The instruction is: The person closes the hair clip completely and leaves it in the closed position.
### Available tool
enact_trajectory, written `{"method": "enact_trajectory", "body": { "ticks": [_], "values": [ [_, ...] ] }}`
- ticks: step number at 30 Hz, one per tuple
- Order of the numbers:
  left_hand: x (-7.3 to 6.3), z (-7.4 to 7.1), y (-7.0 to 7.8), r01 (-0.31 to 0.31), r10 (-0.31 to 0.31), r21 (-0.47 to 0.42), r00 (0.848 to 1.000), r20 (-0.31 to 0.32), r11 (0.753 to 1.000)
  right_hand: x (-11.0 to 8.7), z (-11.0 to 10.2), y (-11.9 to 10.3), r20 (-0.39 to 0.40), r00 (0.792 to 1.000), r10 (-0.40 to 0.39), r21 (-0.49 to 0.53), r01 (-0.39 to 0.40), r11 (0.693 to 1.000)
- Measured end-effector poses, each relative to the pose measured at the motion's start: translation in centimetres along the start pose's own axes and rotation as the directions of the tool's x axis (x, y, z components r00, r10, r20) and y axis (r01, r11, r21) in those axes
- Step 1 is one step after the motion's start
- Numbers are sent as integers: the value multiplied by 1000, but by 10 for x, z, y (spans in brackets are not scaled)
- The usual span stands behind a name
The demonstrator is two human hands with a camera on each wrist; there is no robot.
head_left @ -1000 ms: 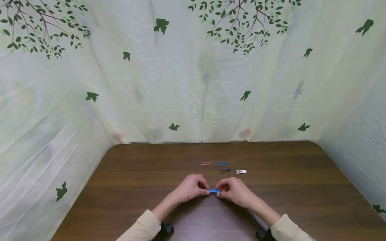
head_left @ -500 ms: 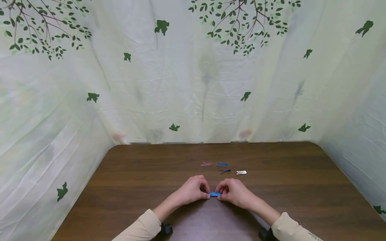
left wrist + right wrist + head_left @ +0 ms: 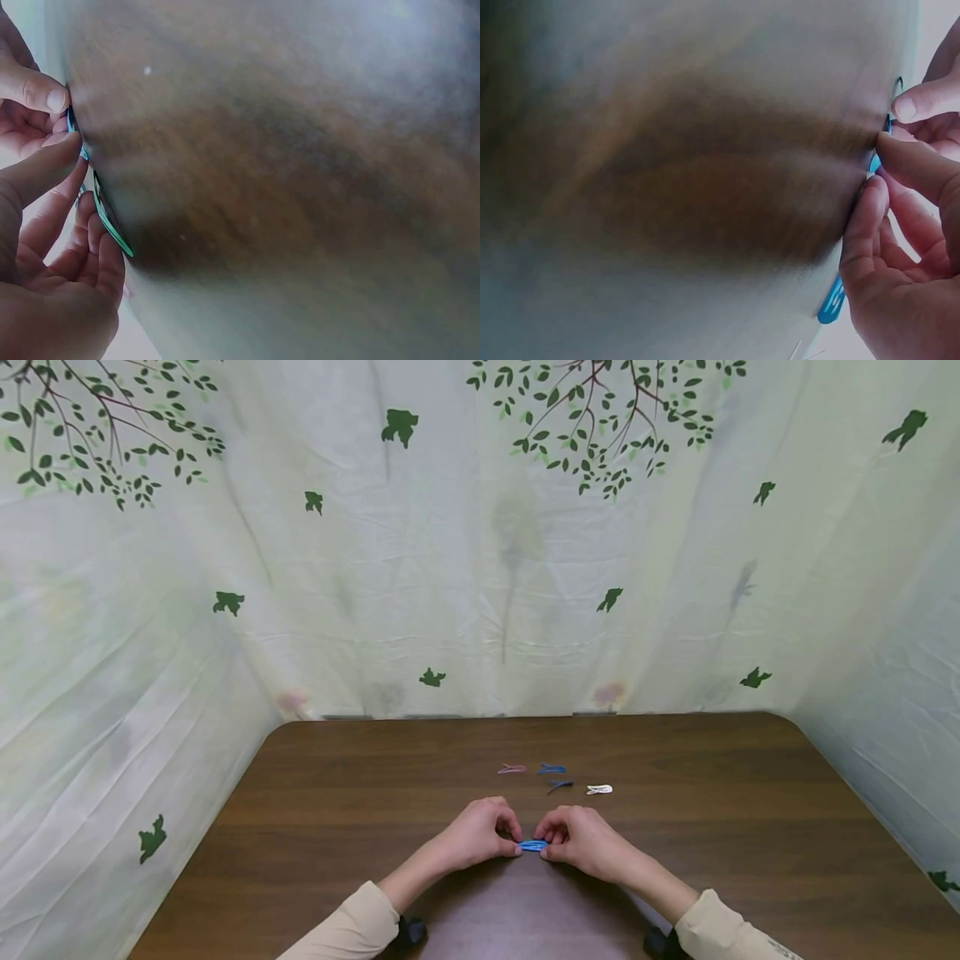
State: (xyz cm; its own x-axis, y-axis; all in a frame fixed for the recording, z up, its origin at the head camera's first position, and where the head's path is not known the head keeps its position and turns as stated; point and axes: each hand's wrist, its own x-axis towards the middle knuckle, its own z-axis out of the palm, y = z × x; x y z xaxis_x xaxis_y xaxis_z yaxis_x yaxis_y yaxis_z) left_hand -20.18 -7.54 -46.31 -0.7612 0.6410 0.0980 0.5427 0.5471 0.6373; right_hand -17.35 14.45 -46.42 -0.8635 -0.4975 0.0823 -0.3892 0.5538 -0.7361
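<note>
Both hands meet near the middle of the brown table. The left hand (image 3: 480, 832) and the right hand (image 3: 588, 843) each pinch one end of a light blue snap hair clip (image 3: 532, 845) between thumb and fingertips. The fingertips cover its two ends, and its slim middle shows between them. A green hair clip (image 3: 112, 225) lies against the left hand's curled lower fingers in the left wrist view; the hand hides it in the head view. Below the right hand's fingers, a blue clip with holes (image 3: 831, 300) shows in the right wrist view.
Beyond the hands lie several snap hair clips on the table (image 3: 360, 810): a pink clip (image 3: 512, 769), a blue clip (image 3: 552, 768), a dark blue clip (image 3: 560, 785) and a white clip (image 3: 599, 789). A leaf-patterned curtain (image 3: 480, 568) hangs around the table's far and side edges.
The hands and the light blue clip between them have come slightly nearer the body, mostly in the first half second. A green sliver by the left fingers has gone out of the head view.
</note>
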Motion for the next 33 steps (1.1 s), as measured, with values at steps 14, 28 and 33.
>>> {"method": "enact_trajectory", "body": {
  "ticks": [14,28,33],
  "values": [
    [0,-6,0,47,-48,-107,999,-3,993,0,-2,0,23,1000,19,38,-19,999],
    [3,-23,-15,97,-112,-136,988,-108,986,17,-16,-5,-30,999,18,21,-17,1000],
    [10,-28,-21,132,-159,-154,972,-174,979,26,-22,-6,-95,995,7,-22,-10,1000]
  ]
}}
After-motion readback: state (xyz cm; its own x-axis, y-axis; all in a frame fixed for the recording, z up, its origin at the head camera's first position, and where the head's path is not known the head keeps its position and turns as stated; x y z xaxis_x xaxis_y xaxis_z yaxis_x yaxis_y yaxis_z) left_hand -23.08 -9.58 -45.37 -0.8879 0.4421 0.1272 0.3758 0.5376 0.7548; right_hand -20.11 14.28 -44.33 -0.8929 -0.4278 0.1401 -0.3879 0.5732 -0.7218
